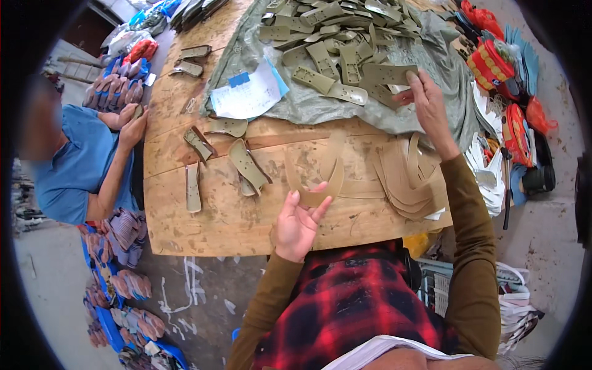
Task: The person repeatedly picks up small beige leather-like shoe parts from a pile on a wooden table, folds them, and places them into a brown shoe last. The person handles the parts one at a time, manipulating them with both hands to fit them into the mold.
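Observation:
My left hand [296,227] pinches a thin tan U-shaped piece [335,177] by its curved end, above the near part of the wooden table. Reaching far right, my right hand [430,106] grips an olive strip [388,74] with small holes between thumb and fingers. That strip is at the near edge of a heap of similar olive pieces [320,58]. Nearer to me lies a stack of flat tan U-shaped pieces [401,185], right of my left hand. Several olive curved pieces [240,159] with brown edges rest on the table to the left.
A grey-green plastic sheet [308,117] lies under the heap, with a written paper [243,98] on it. At the left table edge a co-worker in a blue shirt [86,154] holds a small piece. White strips [484,176] and red bags [493,65] crowd the right side.

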`<state>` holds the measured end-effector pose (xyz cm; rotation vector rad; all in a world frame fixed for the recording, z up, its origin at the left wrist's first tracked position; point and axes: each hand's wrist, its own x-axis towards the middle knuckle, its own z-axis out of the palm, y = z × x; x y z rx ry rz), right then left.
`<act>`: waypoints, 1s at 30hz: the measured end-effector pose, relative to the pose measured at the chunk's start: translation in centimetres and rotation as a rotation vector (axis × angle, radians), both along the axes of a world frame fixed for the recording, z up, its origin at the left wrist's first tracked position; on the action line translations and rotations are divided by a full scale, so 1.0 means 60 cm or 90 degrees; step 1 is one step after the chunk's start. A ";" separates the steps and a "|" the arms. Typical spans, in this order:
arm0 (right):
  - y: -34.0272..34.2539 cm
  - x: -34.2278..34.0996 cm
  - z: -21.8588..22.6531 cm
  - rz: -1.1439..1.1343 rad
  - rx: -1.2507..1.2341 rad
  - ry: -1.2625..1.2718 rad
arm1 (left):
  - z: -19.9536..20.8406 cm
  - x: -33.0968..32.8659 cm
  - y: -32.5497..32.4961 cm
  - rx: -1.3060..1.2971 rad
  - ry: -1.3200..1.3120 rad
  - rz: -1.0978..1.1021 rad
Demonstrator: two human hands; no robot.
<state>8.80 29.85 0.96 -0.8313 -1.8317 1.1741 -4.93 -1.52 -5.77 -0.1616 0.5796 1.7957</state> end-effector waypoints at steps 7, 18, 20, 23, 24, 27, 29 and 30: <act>-0.011 0.041 -0.044 -0.011 0.413 -0.289 | 0.038 0.005 0.003 0.107 -0.066 -0.035; 0.015 0.038 -0.130 0.022 0.263 -0.198 | 0.088 0.013 0.019 0.072 0.095 -0.061; -0.020 0.039 -0.080 -0.021 0.173 -0.254 | 0.080 0.020 0.016 0.083 0.078 -0.070; -0.139 0.041 0.030 0.062 -0.055 0.015 | 0.088 0.034 0.021 0.077 0.036 -0.084; -0.176 0.046 0.045 0.094 -0.094 0.014 | 0.090 0.040 0.024 0.070 0.001 -0.090; -0.254 0.058 0.059 0.196 -0.142 -0.007 | 0.091 0.054 0.031 0.051 -0.049 -0.101; -0.273 0.056 0.055 0.248 -0.059 -0.073 | 0.089 0.060 0.032 0.041 -0.043 -0.115; -0.279 0.052 0.060 0.262 -0.003 -0.106 | 0.089 0.057 0.029 0.035 -0.025 -0.126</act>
